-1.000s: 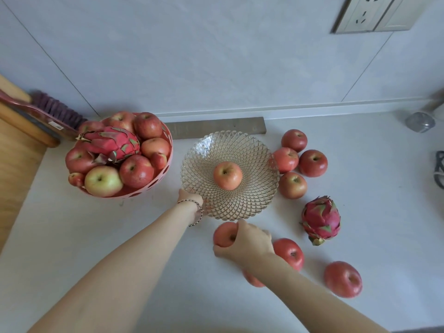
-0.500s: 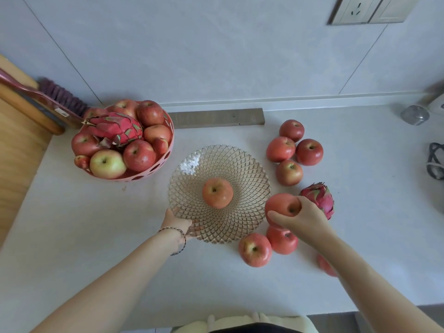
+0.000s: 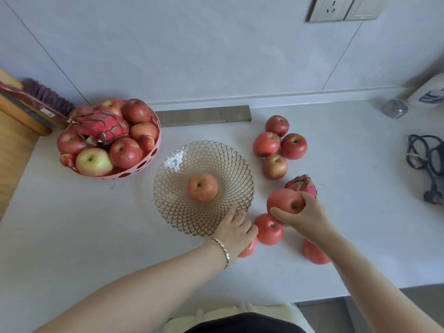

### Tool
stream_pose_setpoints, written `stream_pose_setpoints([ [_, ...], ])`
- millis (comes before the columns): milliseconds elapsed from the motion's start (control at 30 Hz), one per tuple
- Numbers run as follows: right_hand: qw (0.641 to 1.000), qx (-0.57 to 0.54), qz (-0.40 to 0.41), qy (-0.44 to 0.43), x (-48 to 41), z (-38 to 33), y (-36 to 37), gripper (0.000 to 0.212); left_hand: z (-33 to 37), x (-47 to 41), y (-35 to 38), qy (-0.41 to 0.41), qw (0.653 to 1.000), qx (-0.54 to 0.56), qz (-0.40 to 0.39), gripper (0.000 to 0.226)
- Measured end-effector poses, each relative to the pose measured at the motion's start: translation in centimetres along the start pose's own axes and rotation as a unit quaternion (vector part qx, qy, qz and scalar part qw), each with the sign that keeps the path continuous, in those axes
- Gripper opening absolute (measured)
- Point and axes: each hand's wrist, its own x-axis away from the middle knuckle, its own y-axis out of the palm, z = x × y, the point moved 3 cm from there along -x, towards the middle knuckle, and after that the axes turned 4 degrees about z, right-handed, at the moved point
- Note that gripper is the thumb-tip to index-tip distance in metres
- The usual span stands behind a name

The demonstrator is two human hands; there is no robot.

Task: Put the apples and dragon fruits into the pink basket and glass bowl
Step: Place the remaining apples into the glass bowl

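The glass bowl (image 3: pixel 228 164) stands mid-counter with one apple (image 3: pixel 203 187) in it. At the back left, the pink basket (image 3: pixel 144 162) is heaped with apples and a dragon fruit (image 3: pixel 103 127). My right hand (image 3: pixel 305 216) grips a red apple (image 3: pixel 284 200) just right of the bowl, in front of a loose dragon fruit (image 3: pixel 302 185). My left hand (image 3: pixel 236 230) lies fingers-spread by the bowl's front-right rim, over a partly hidden apple (image 3: pixel 248 248). Loose apples sit at the front (image 3: pixel 268 229), under my right forearm (image 3: pixel 314 253), and in a cluster (image 3: pixel 274 166) behind.
A grey wooden strip (image 3: pixel 204 115) lies along the wall behind the bowl. A black cable (image 3: pixel 427 159), a glass knob (image 3: pixel 394 108) and a white bottle (image 3: pixel 430 92) are at the right. A brush (image 3: pixel 48 97) and a wooden board (image 3: pixel 14 111) are at the left.
My left hand left the bowl's front-left rim and moved right, onto an apple at the front. My right hand lifted an apple off the counter and holds it right of the bowl.
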Motion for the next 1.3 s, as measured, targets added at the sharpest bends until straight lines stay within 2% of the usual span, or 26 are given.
stream_pose_setpoints([
  [100,1.000,-0.008,-0.004,0.001,0.1,0.4,-0.2,0.055,-0.1,0.1,-0.1,0.010,1.000,0.021,0.018,0.088],
  [167,1.000,-0.011,-0.011,0.003,0.0,0.7,-0.3,0.055,0.0,0.9,-0.5,-0.002,0.993,0.112,0.047,0.087],
  [200,1.000,-0.012,-0.014,0.003,0.0,0.8,-0.3,0.055,-0.3,1.5,-0.9,-0.016,0.982,0.166,0.087,0.085],
  [300,1.000,-0.018,-0.022,0.005,-0.2,0.4,-0.1,0.056,-3.1,3.5,-2.3,-0.100,0.928,0.286,0.218,0.078],
  [367,0.999,-0.033,-0.031,0.003,-0.5,-0.2,0.4,0.066,-6.2,4.4,-3.1,-0.175,0.881,0.351,0.264,0.078],
  [433,0.998,-0.045,-0.035,0.003,-0.9,-1.2,1.1,0.075,-9.7,5.5,-3.2,-0.270,0.836,0.393,0.271,0.080],
  [500,0.998,-0.044,-0.036,-0.006,-1.4,-2.5,1.9,0.076,-13.0,6.3,-2.6,-0.355,0.812,0.388,0.252,0.083],
  [567,0.998,-0.042,-0.040,-0.028,-2.5,-4.1,3.0,0.074,-15.5,6.8,-1.7,-0.388,0.818,0.356,0.231,0.084],
  [633,0.997,-0.034,-0.045,-0.054,-3.8,-6.1,4.1,0.074,-17.1,6.4,-1.0,-0.384,0.841,0.324,0.201,0.084],
  [767,0.993,0.003,-0.036,-0.112,-7.1,-9.9,6.6,0.071,-18.9,4.2,-0.7,-0.325,0.903,0.249,0.130,0.085],
  [833,0.989,0.027,-0.039,-0.137,-8.6,-11.6,8.1,0.071,-19.1,3.0,-0.5,-0.291,0.923,0.226,0.111,0.081],
  [933,0.979,0.082,-0.056,-0.179,-10.2,-13.3,10.0,0.075,-19.4,1.6,0.0,-0.278,0.927,0.228,0.106,0.074],
  [1100,0.948,0.174,-0.110,-0.242,-11.8,-14.2,13.0,0.076,-20.0,0.3,0.8,-0.260,0.941,0.188,0.110,0.075],
  [1300,0.927,0.228,-0.098,-0.281,-12.2,-13.6,13.4,0.076,-20.3,-0.2,0.9,-0.246,0.953,0.137,0.111,0.076],
])
